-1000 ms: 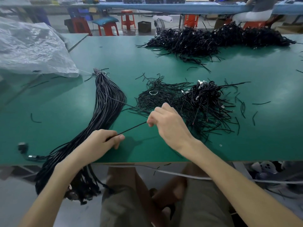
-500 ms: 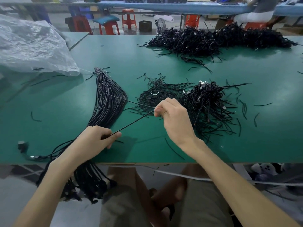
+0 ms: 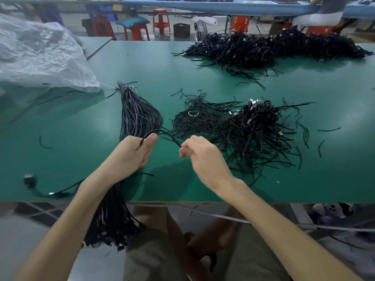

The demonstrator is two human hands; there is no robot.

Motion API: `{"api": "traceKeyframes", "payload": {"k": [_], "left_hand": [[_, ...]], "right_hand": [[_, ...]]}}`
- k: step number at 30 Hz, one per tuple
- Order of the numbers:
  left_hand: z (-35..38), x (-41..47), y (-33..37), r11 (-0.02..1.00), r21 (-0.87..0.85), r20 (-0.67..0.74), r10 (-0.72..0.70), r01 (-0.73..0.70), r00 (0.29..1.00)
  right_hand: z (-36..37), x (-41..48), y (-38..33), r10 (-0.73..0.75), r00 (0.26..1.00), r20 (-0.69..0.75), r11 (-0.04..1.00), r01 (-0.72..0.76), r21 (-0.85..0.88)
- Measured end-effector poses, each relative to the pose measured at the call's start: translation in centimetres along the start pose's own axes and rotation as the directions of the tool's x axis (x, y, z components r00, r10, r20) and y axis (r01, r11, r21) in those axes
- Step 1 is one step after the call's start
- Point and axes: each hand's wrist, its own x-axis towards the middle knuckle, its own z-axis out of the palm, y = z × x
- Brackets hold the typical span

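Observation:
A single thin black cable (image 3: pixel 164 133) arcs between my two hands over the green table (image 3: pixel 81 138). My left hand (image 3: pixel 134 154) pinches one end under the thumb, right over the near part of a tied bundle of straight black cables (image 3: pixel 136 114). My right hand (image 3: pixel 199 155) grips the other end in curled fingers, just in front of a tangled heap of black cables with plugs (image 3: pixel 257 126). The bundle runs under my left forearm and hangs off the table's front edge.
A flatter pile of thin black ties (image 3: pixel 200 118) lies beside the heap. A long heap of black cables (image 3: pixel 263 47) fills the far right. A crumpled plastic bag (image 3: pixel 40 55) sits at the far left. A black plug (image 3: pixel 29 179) lies near the front left edge. Loose cable scraps dot the table.
My left hand has risen and moved forward to the right over the bundle. My right hand has drawn back toward me. The cable between them, taut before, now bows in an arc.

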Motion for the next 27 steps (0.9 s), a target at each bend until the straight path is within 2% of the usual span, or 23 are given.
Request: {"api": "traceKeyframes", "payload": {"k": [4,7,11,14,16,20,23,27], "left_hand": [[0.4,0.8,1.7,0.984,-0.174,0.047,-0.024,0.032,0.999],[0.9,0.9,2.6,0.972,-0.225,0.09,-0.048,0.067,0.995],[2.0,0.8,2.8,0.959,-0.261,0.077,-0.097,0.114,0.992],[3.0,1.1,2.1,0.957,-0.23,0.132,-0.147,0.175,0.98],[3.6,1.1,1.3,0.959,-0.213,0.194,-0.147,0.188,0.97],[4.0,0.9,-0.3,0.991,-0.087,0.268,-0.076,0.102,0.961],[4.0,1.0,-0.9,0.996,0.035,0.262,-0.084,0.077,0.961],[3.0,0.5,-2.1,0.948,0.31,0.115,-0.11,0.069,0.987]], "right_hand": [[0.4,-0.5,0.1,0.055,0.997,0.059,0.995,-0.06,0.083],[0.8,-0.5,-0.1,0.091,0.989,0.113,0.983,-0.108,0.151],[1.8,-0.4,-0.2,0.137,0.971,0.196,0.954,-0.182,0.237],[2.1,-0.1,-0.4,0.197,0.968,0.156,0.885,-0.244,0.396],[1.7,0.3,-0.2,0.209,0.972,0.109,0.872,-0.236,0.428],[0.7,0.5,0.0,0.124,0.99,0.065,0.951,-0.137,0.278],[-0.1,0.4,0.2,0.183,0.981,-0.058,0.902,-0.144,0.406],[-1.7,0.4,0.6,0.265,0.946,-0.184,0.85,-0.14,0.508]]}}
